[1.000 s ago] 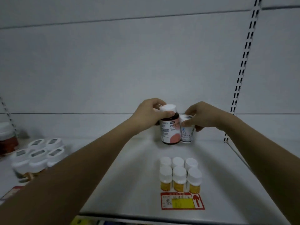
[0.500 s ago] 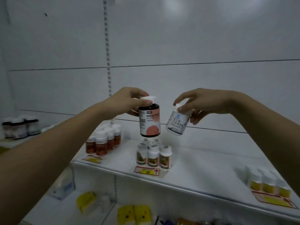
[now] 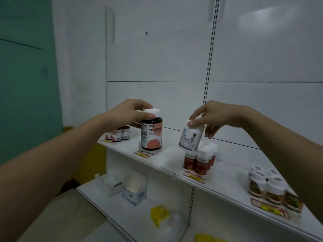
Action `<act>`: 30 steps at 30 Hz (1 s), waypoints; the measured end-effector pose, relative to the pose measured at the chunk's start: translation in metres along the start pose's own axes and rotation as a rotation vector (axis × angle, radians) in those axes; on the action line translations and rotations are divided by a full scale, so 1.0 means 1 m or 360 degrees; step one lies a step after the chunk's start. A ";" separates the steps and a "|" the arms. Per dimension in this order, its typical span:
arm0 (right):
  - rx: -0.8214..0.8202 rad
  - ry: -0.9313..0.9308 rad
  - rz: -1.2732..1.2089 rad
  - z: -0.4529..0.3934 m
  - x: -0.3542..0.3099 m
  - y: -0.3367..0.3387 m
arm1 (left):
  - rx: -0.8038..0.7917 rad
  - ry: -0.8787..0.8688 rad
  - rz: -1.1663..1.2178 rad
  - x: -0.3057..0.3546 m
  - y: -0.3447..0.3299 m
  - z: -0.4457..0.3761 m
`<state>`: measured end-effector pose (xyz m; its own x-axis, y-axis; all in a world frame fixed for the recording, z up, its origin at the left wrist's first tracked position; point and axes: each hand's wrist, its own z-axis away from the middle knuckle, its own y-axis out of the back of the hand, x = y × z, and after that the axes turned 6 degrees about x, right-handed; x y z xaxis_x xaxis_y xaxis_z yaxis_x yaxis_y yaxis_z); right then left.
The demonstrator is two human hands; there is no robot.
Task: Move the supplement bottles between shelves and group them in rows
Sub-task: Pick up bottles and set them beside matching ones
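My left hand (image 3: 130, 111) grips the white cap of a dark bottle with a pink label (image 3: 151, 132), held upright in the air above the white shelf (image 3: 167, 154). My right hand (image 3: 214, 116) pinches the top of a small white bottle with a blue-grey label (image 3: 190, 137), tilted and hanging above a group of red-labelled bottles with white caps (image 3: 199, 159). Both bottles are off the shelf.
A row of small pink-labelled bottles (image 3: 118, 134) stands at the shelf's far left. White-capped bottles with green-red labels (image 3: 267, 186) stand at the right front. The lower shelf (image 3: 122, 210) holds small boxes (image 3: 133, 189) and yellow packets (image 3: 159, 214). A teal wall (image 3: 26, 67) is at left.
Both hands lifted the two bottles off the back of a shelf and carried them leftward along the shelving. The view swung left, and other bottle groups now lie below the hands.
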<state>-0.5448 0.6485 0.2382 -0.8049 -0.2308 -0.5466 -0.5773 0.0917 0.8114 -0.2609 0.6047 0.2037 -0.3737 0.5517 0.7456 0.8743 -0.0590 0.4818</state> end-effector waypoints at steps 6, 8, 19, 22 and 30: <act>-0.0044 0.0002 0.0054 -0.069 -0.022 -0.033 | 0.0037 0.0014 -0.0016 -0.051 0.040 -0.029; -0.0028 -0.0019 0.0079 -0.097 -0.019 -0.043 | 0.0028 0.0013 -0.0012 -0.073 0.045 -0.044; 0.0235 -0.0203 0.0327 -0.294 0.055 -0.092 | -0.0100 0.0044 0.0022 -0.184 0.060 -0.180; 0.0235 -0.0240 0.0346 -0.334 0.075 -0.104 | -0.0143 0.0020 0.0059 -0.205 0.059 -0.218; -0.0042 -0.0377 0.0510 -0.392 0.109 -0.140 | -0.0348 0.0009 0.0219 -0.261 0.054 -0.287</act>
<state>-0.4981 0.2309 0.1457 -0.9548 0.0358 -0.2951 -0.2905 0.0970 0.9519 -0.2050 0.2184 0.1676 -0.2579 0.5214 0.8134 0.8295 -0.3121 0.4631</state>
